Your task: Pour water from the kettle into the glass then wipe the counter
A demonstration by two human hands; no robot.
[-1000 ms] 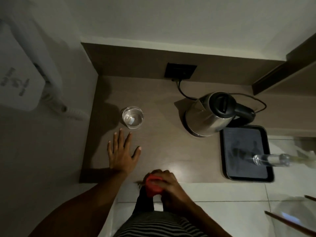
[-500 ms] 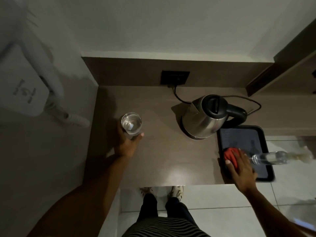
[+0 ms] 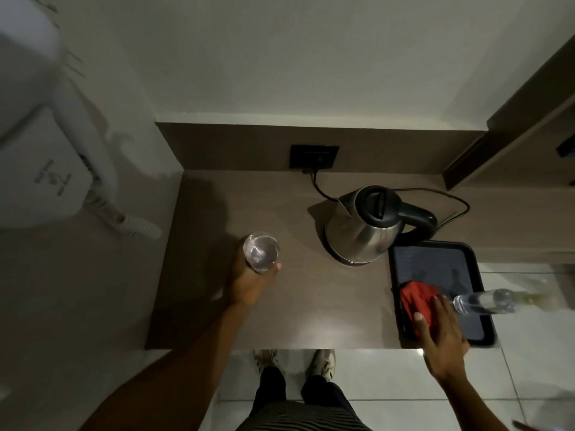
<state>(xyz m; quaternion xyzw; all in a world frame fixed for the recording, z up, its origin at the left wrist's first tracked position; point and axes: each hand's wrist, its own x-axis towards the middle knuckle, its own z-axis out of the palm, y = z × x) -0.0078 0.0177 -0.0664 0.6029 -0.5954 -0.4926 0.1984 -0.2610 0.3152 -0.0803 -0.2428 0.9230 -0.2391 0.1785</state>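
A clear glass (image 3: pixel 260 251) with water in it stands on the brown counter (image 3: pixel 311 300) at the left, and my left hand (image 3: pixel 249 283) is wrapped around it from the near side. The steel kettle (image 3: pixel 365 227) with a black lid and handle sits on its base toward the back right, spout pointing left. A red cloth (image 3: pixel 415 298) lies on the black tray (image 3: pixel 435 259) at the right. My right hand (image 3: pixel 443 332) rests flat over the cloth's near edge, fingers spread; whether it grips the cloth I cannot tell.
A clear plastic bottle (image 3: pixel 483 301) lies on the tray's right side. The kettle's cord (image 3: pixel 320 188) runs to a black wall socket (image 3: pixel 314 157). A white wall-mounted hair dryer (image 3: pixel 46 169) hangs at the left. My feet (image 3: pixel 295 362) stand on white floor tiles below the counter's front edge.
My left hand went from flat on the counter to gripping the glass. My right hand carried the red cloth from the counter's front edge to the tray and now rests over it.
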